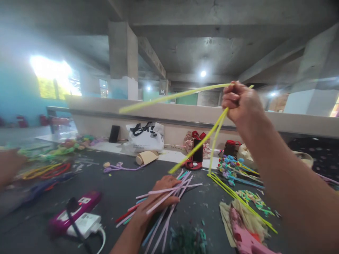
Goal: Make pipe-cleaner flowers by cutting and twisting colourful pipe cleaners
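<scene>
Aloft, yellow stems in the right hand's pinch; left hand among lilac stems, grip unclear.

Bare forearms, bare fingers

Passable over bare table between the power strip and the lilac stems at the left hand; narrowed nearer by the charger. Reachable beyond the left hand, as far as the purple flower. Passable along the lane between the green tangle and the cloth under the glue gun. Barred to the right by lying yellow stems. Crossed in mid-air, left of the right hand, by held yellow stems, down almost to the left hand. Blocked farther back by the white bag and the phone.
</scene>
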Motion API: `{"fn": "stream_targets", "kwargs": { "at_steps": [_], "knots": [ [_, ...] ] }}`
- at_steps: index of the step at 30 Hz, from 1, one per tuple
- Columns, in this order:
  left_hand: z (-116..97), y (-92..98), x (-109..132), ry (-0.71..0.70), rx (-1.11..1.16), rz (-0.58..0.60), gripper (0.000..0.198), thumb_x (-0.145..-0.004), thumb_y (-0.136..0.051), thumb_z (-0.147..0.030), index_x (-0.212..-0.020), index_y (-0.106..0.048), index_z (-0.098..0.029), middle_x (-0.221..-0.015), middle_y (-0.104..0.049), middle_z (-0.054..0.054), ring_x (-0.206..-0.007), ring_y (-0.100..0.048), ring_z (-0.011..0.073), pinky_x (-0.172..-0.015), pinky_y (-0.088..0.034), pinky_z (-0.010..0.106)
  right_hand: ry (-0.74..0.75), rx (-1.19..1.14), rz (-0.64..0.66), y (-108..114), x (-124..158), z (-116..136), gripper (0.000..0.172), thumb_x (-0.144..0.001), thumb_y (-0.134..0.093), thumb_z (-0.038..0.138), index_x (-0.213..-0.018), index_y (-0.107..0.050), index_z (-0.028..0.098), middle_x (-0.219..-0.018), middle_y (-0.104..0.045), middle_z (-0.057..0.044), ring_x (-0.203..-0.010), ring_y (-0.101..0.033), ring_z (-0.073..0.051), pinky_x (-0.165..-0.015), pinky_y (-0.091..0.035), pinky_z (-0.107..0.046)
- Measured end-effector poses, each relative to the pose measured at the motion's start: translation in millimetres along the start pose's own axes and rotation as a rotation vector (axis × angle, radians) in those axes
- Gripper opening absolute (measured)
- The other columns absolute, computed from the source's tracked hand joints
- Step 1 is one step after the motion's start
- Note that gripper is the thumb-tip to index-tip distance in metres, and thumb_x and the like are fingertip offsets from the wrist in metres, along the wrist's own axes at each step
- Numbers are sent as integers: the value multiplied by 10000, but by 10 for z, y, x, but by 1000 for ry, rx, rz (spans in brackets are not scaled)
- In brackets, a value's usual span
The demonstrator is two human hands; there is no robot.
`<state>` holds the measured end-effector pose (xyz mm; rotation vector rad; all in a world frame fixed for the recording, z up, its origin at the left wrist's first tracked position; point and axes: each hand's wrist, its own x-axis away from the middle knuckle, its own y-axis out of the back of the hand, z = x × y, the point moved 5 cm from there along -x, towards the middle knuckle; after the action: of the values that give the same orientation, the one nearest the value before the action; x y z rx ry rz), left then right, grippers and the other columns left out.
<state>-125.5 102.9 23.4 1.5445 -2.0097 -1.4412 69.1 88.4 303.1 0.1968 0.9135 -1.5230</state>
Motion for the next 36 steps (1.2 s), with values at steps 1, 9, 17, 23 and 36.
{"fn": "stream_targets", "kwargs": {
  "at_steps": [1, 9, 17, 23, 36],
  "knots": [
    [16, 52, 32, 9, -1, 17, 543, -555, -671, -261, -1089, -574, -290, -1153, -582, 11, -1094, -460, 224, -939, -320, 296, -38, -28, 19, 97, 32, 70, 349, -856, -281, 124, -554, -455, 141, -461, -446, 83, -319, -237, 42, -343, -97, -132],
    [222, 298, 196, 205, -90, 72, 366, -632, -531, -185, -960, -644, -301, -996, -676, -17, -922, -591, 174, -794, -412, 224, -251, -102, -73, 1049, 750, 187, 369, -860, -287, 117, -570, -515, 126, -464, -423, 35, -323, -313, 47, -317, -146, -106],
    [18, 480, 160, 394, -323, -8, 501, -790, -298, -479, -1126, -542, -199, -1140, -604, 69, -1027, -542, 207, -861, -382, 289, -527, -299, -197, 1561, 1261, -322, 234, -829, -400, 193, -633, -524, 167, -528, -367, 30, -272, -284, 44, -250, -166, -76],
    [-184, -173, 113, 430, -482, 157, 772, -529, -599, -540, -1206, -473, -189, -1161, -566, 168, -1059, -494, 352, -833, -398, 465, -631, -444, -49, 1655, 1359, -811, 324, -892, -259, 116, -699, -519, 121, -546, -425, 26, -278, -367, 5, -229, -267, -68],
    [127, -152, 134, 452, -608, 217, 234, -798, -495, -241, -1004, -569, -158, -1005, -610, 76, -932, -562, 204, -822, -418, 397, -669, -546, -67, 1922, 1478, -1026, 101, -815, -467, 122, -733, -524, 119, -549, -478, 26, -286, -392, -2, -266, -349, -85]
  ]
}}
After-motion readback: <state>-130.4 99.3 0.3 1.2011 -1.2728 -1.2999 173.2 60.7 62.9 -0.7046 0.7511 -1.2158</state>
